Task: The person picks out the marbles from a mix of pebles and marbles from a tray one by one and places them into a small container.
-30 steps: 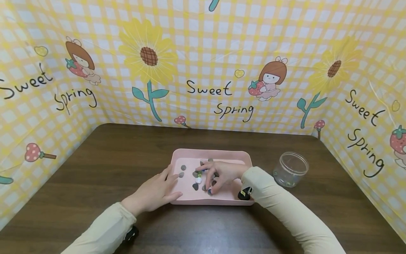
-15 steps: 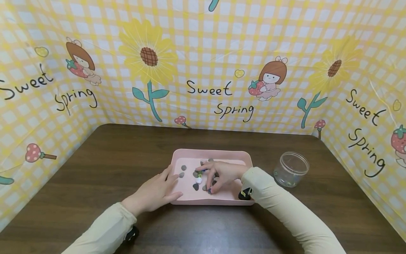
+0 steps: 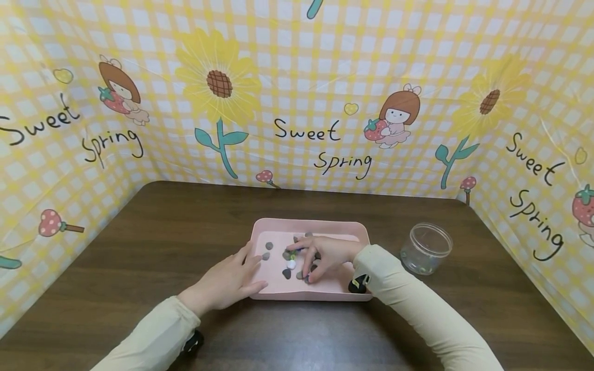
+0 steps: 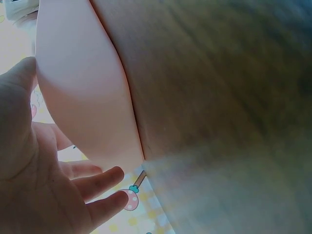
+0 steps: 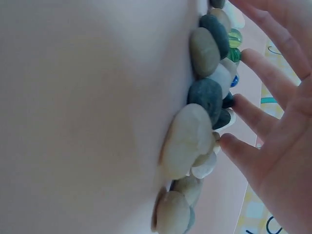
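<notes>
A pink tray (image 3: pixel 306 296) holds grey, dark and white stones along with a few glass marbles. My left hand (image 3: pixel 227 283) rests at its left end, fingers straight and spread against the rim. Inside the tray my right hand (image 3: pixel 325 257) pinches a small bluish marble (image 3: pixel 307 279), mostly hidden, between thumb and index finger. In the right wrist view the other fingers of that hand reach to the stones, close by a green marble (image 5: pixel 234 54) and a blue marble (image 5: pixel 235 81). A white stone (image 3: pixel 291 264) and a dark stone (image 3: pixel 286 274) lie left of the fingers.
To the right of the tray stands a clear lidless jar (image 3: pixel 426 248) with a few small greenish things at its bottom. Brown wooden table (image 3: pixel 195 206) lies all around. A yellow checked cloth (image 3: pixel 297 77) encloses the back and sides.
The right thumb and index finger have drawn together over the bluish marble, which shows less now. The left hand, tray and jar stay in place.
</notes>
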A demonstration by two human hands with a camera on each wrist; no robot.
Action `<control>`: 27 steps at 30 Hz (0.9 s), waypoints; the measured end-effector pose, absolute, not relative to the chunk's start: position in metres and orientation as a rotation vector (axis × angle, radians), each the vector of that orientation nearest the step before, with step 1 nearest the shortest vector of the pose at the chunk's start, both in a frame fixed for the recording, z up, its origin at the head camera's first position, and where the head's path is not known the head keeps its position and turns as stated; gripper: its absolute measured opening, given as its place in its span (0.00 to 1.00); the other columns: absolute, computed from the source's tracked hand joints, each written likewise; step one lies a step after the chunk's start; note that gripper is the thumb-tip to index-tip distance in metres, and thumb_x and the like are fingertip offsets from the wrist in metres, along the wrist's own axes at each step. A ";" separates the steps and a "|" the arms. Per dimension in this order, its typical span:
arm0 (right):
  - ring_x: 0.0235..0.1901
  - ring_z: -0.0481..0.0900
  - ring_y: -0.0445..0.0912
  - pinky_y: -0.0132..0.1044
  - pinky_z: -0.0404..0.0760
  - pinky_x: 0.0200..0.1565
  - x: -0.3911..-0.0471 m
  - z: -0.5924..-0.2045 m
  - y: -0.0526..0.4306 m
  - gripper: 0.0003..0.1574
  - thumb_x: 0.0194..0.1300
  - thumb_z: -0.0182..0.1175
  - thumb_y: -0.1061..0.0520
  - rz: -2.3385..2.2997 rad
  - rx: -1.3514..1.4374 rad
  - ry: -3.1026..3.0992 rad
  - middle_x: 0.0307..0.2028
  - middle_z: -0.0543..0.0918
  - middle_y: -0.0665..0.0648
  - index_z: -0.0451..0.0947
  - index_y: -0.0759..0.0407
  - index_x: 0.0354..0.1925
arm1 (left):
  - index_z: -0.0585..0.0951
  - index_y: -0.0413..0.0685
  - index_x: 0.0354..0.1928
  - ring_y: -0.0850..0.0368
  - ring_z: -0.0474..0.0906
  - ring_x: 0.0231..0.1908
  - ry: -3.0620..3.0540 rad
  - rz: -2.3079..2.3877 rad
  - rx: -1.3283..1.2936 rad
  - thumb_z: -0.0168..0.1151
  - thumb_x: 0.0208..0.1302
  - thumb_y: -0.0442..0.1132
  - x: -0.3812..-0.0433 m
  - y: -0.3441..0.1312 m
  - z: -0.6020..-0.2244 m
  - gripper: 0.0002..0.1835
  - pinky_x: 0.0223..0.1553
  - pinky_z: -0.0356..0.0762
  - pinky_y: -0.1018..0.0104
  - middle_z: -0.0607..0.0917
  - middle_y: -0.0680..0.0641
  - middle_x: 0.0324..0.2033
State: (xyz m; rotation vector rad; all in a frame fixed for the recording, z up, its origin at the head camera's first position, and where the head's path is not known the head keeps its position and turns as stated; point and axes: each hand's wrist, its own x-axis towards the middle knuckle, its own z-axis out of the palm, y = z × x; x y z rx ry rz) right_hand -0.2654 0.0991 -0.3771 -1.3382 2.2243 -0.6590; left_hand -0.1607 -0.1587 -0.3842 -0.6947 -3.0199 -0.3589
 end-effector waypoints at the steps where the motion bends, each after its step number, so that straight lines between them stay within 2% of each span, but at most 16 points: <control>1: 0.73 0.48 0.54 0.54 0.42 0.72 -0.266 -0.378 0.100 0.03 0.49 0.71 0.60 -0.662 -1.344 2.226 0.67 0.68 0.53 0.87 0.53 0.27 | 0.71 0.43 0.61 0.33 0.74 0.54 -3.020 -0.358 -0.697 0.52 0.63 0.60 -0.161 -0.159 -0.385 0.34 0.53 0.74 0.45 0.61 0.29 0.66; 6: 0.72 0.52 0.51 0.48 0.51 0.71 -0.270 -0.376 0.104 0.04 0.50 0.71 0.56 -0.699 -1.336 2.231 0.67 0.68 0.53 0.88 0.50 0.29 | 0.72 0.42 0.61 0.34 0.73 0.55 -3.018 -0.350 -0.704 0.52 0.62 0.61 -0.162 -0.159 -0.387 0.34 0.54 0.73 0.45 0.61 0.29 0.66; 7: 0.67 0.63 0.50 0.45 0.62 0.66 -0.270 -0.374 0.105 0.04 0.50 0.71 0.56 -0.722 -1.304 2.220 0.67 0.67 0.53 0.88 0.51 0.29 | 0.72 0.43 0.61 0.34 0.73 0.55 -3.017 -0.350 -0.704 0.52 0.62 0.61 -0.162 -0.159 -0.387 0.34 0.54 0.73 0.45 0.61 0.29 0.66; 8: 0.63 0.67 0.49 0.41 0.71 0.59 -0.269 -0.372 0.105 0.04 0.50 0.70 0.56 -0.739 -1.280 2.215 0.68 0.66 0.53 0.88 0.50 0.30 | 0.72 0.43 0.61 0.34 0.73 0.55 -3.016 -0.351 -0.704 0.52 0.62 0.61 -0.162 -0.159 -0.386 0.34 0.54 0.73 0.45 0.61 0.29 0.66; 9: 0.62 0.68 0.48 0.37 0.73 0.54 -0.269 -0.370 0.106 0.04 0.51 0.70 0.56 -0.752 -1.265 2.215 0.68 0.65 0.53 0.88 0.50 0.30 | 0.72 0.43 0.61 0.34 0.73 0.55 -3.015 -0.351 -0.705 0.52 0.62 0.61 -0.162 -0.159 -0.386 0.34 0.54 0.73 0.45 0.61 0.29 0.66; 11: 0.59 0.71 0.46 0.32 0.76 0.37 -0.269 -0.366 0.107 0.04 0.52 0.70 0.56 -0.777 -1.223 2.217 0.69 0.64 0.53 0.88 0.50 0.31 | 0.72 0.43 0.61 0.34 0.73 0.55 -3.013 -0.354 -0.705 0.52 0.62 0.61 -0.162 -0.159 -0.386 0.34 0.53 0.73 0.45 0.61 0.29 0.66; 12: 0.59 0.71 0.45 0.31 0.75 0.35 -0.269 -0.364 0.108 0.05 0.52 0.70 0.56 -0.789 -1.202 2.221 0.69 0.64 0.53 0.87 0.50 0.31 | 0.72 0.43 0.61 0.34 0.73 0.55 -3.014 -0.355 -0.703 0.52 0.62 0.61 -0.161 -0.159 -0.385 0.34 0.53 0.73 0.45 0.61 0.29 0.66; 13: 0.59 0.71 0.46 0.32 0.75 0.35 -0.270 -0.363 0.109 0.05 0.52 0.70 0.56 -0.801 -1.199 2.222 0.69 0.63 0.54 0.87 0.50 0.31 | 0.72 0.43 0.61 0.34 0.73 0.55 -3.013 -0.357 -0.702 0.52 0.62 0.61 -0.161 -0.159 -0.385 0.34 0.53 0.74 0.45 0.61 0.29 0.66; 14: 0.67 0.62 0.45 0.33 0.76 0.44 -0.270 -0.361 0.109 0.05 0.52 0.70 0.56 -0.797 -1.212 2.240 0.69 0.64 0.54 0.87 0.49 0.31 | 0.72 0.43 0.61 0.34 0.73 0.55 -3.014 -0.356 -0.700 0.52 0.62 0.61 -0.161 -0.159 -0.384 0.34 0.53 0.74 0.45 0.61 0.30 0.66; 15: 0.69 0.59 0.46 0.37 0.74 0.52 -0.271 -0.359 0.110 0.05 0.52 0.70 0.56 -0.800 -1.226 2.251 0.69 0.64 0.55 0.87 0.50 0.31 | 0.72 0.43 0.61 0.34 0.73 0.55 -3.014 -0.353 -0.699 0.52 0.62 0.61 -0.161 -0.159 -0.384 0.34 0.53 0.74 0.45 0.61 0.30 0.67; 16: 0.70 0.58 0.47 0.40 0.73 0.56 -0.271 -0.358 0.111 0.05 0.52 0.70 0.56 -0.799 -1.239 2.261 0.69 0.64 0.56 0.87 0.49 0.31 | 0.72 0.43 0.61 0.34 0.73 0.55 -3.015 -0.354 -0.699 0.52 0.62 0.61 -0.161 -0.159 -0.384 0.34 0.53 0.73 0.45 0.61 0.30 0.67; 18: 0.71 0.56 0.47 0.49 0.60 0.67 -0.272 -0.356 0.113 0.05 0.52 0.70 0.55 -0.798 -1.269 2.286 0.68 0.65 0.57 0.87 0.48 0.31 | 0.71 0.43 0.61 0.34 0.73 0.55 -3.016 -0.355 -0.697 0.52 0.62 0.61 -0.161 -0.159 -0.384 0.34 0.53 0.73 0.45 0.60 0.30 0.67; 21: 0.71 0.56 0.49 0.55 0.56 0.68 -0.272 -0.354 0.116 0.05 0.52 0.69 0.54 -0.819 -1.288 2.299 0.68 0.65 0.56 0.87 0.47 0.32 | 0.71 0.43 0.61 0.34 0.73 0.55 -3.014 -0.355 -0.700 0.52 0.62 0.61 -0.162 -0.159 -0.385 0.34 0.53 0.73 0.45 0.60 0.30 0.67; 27: 0.71 0.56 0.49 0.58 0.53 0.68 -0.270 -0.349 0.121 0.05 0.54 0.69 0.56 -0.893 -1.281 2.308 0.68 0.65 0.55 0.86 0.49 0.32 | 0.71 0.43 0.62 0.34 0.73 0.55 -3.017 -0.355 -0.706 0.51 0.63 0.61 -0.161 -0.159 -0.385 0.34 0.54 0.73 0.45 0.60 0.29 0.67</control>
